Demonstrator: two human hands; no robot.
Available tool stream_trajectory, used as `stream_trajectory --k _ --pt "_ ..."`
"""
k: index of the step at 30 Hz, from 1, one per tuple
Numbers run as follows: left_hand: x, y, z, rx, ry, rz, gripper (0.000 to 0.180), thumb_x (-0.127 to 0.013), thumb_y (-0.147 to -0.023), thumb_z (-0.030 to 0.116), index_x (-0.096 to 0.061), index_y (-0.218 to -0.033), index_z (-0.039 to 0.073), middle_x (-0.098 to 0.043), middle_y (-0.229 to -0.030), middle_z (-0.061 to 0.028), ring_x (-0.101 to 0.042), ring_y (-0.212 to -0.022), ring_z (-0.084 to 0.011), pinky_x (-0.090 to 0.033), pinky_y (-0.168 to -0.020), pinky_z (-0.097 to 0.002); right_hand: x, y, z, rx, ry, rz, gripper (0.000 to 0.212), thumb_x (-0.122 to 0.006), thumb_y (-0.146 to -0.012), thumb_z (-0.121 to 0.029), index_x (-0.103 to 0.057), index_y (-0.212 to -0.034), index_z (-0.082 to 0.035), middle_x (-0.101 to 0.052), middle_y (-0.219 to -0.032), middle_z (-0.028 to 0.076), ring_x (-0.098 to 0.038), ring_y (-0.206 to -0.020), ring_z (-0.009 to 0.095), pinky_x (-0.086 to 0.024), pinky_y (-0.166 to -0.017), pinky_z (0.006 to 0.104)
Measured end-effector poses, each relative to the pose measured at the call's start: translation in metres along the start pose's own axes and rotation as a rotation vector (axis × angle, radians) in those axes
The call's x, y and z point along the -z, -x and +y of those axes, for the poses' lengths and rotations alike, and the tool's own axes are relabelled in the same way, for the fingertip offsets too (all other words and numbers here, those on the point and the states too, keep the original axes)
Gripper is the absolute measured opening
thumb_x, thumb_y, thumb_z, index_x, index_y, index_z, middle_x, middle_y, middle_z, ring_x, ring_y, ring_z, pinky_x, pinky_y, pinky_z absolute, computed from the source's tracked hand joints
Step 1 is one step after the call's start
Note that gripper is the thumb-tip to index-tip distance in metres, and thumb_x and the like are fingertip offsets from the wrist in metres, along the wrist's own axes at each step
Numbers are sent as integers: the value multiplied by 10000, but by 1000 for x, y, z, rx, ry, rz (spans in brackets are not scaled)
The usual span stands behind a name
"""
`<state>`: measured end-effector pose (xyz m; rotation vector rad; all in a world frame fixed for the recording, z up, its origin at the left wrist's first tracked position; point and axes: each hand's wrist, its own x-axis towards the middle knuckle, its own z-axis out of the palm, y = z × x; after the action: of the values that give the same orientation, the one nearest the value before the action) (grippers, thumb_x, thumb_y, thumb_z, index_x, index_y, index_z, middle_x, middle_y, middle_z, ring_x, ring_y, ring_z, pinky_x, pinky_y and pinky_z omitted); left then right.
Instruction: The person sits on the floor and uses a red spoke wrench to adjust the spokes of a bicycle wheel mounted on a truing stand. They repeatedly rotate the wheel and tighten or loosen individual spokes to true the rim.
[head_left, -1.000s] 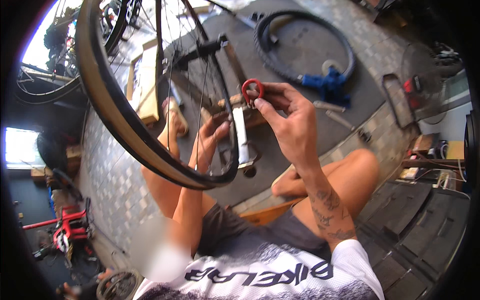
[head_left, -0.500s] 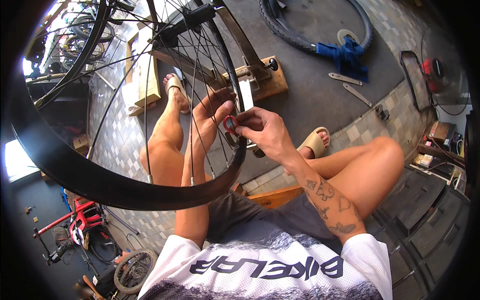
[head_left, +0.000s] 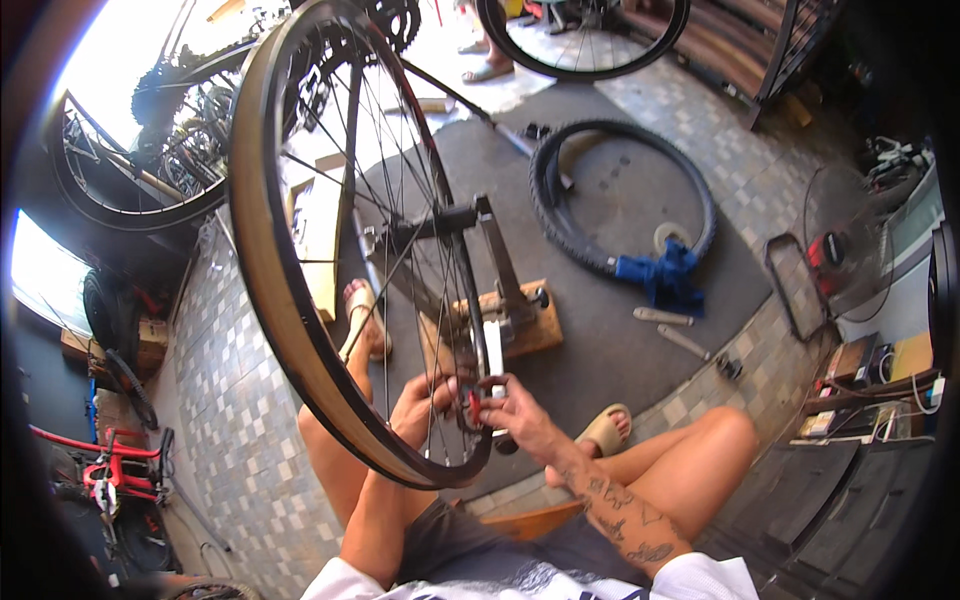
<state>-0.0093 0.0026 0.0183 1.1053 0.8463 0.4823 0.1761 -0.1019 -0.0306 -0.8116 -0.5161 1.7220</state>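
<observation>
A bicycle wheel (head_left: 290, 345), with a dark rim and thin spokes, stands upright in a truing stand (head_left: 500, 258) in front of me. At the near right part of its rim, my right hand (head_left: 520, 415) pinches a red round spoke wrench (head_left: 474, 402) between thumb and fingers, against the spokes. My left hand (head_left: 415, 408) reaches in from the other side of the wheel. Its fingers are bent together among the spokes, close to the wrench; what they grip is partly hidden by spokes and rim.
The stand has a wooden base (head_left: 540, 325) on a dark mat. Beyond it lie a loose tyre (head_left: 545, 215), a blue cloth (head_left: 660, 278) and two flat pale tools (head_left: 663, 316). A red and black fan (head_left: 828, 250) stands right. Bikes and another wheel (head_left: 590, 72) stand around.
The view has tilted up, so wheel and hands sit lower in the picture and more of the floor shows. Both hands remain at the rim; the red wrench now appears more edge-on.
</observation>
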Motion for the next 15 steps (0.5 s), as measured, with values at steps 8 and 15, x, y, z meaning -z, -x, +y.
stream_trajectory --k 8,15 --pt "-16 7 5 -22 -90 -50 264 -749 -1038 271 -694 -942 32 -732 -877 -42 -673 -794 -101 -520 -723 -260 -21 17 -29 -23 233 63 516 -651 -1027 -57 -400 -1478 -46 -709 -1245 103 -695 -1159 191 -596 -919 361" --pt "-34 6 -1 -193 -447 149 313 -727 -1046 252 -712 -878 -12 -656 -745 43 -577 -705 -59 -471 -603 -278 -32 22 -30 214 780 239 429 -812 -948 -89 -597 -1308 3 -746 -1191 97 -743 -1073 170 -589 -961 334"
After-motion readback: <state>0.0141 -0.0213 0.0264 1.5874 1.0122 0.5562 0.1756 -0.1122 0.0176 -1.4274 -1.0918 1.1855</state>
